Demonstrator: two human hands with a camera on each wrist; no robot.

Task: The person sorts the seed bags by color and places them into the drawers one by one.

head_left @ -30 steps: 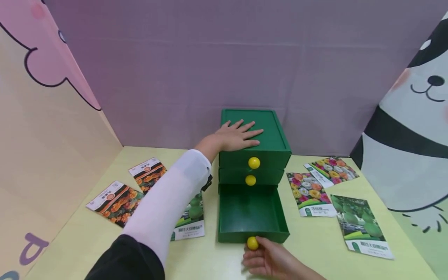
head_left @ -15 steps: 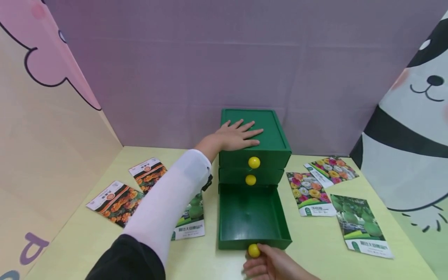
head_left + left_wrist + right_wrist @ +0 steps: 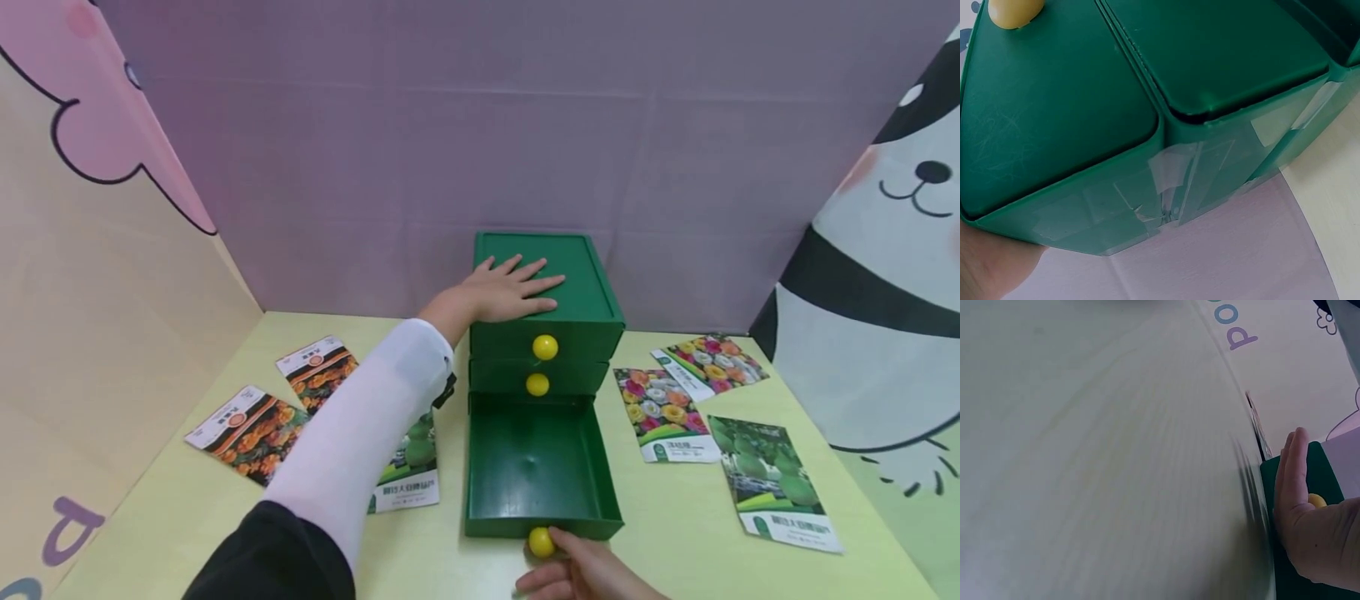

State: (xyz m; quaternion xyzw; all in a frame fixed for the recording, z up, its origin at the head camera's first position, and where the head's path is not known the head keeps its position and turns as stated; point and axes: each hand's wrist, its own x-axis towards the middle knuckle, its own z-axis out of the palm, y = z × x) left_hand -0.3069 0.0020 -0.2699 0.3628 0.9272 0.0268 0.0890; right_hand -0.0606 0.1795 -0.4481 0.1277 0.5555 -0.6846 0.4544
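Observation:
A small green drawer cabinet (image 3: 547, 242) stands at the back of the table, with yellow ball knobs on its drawers. My left hand (image 3: 502, 293) lies flat on its top, fingers spread. Part of that hand (image 3: 994, 262) shows at the cabinet's edge in the left wrist view. The bottom drawer (image 3: 536, 467) is pulled out with nothing inside. At its front, my right hand (image 3: 581, 575) holds the yellow drawer knob (image 3: 542, 542) with the thumb at the knob's right side; the other fingers extend below. In the right wrist view, the green front partly hides behind the right hand (image 3: 1310, 531).
Seed packets with orange flowers (image 3: 251, 433) lie on the left, beside a packet with green fruit (image 3: 412, 475) partly under my left sleeve. To the right are two mixed-flower packets (image 3: 663, 412) and another green-fruit packet (image 3: 776, 483). A purple backdrop (image 3: 360, 183) rises behind the cabinet.
The bottom drawer has slid a little farther out toward me, with my right hand at its knob. My left hand has stayed flat on the cabinet top.

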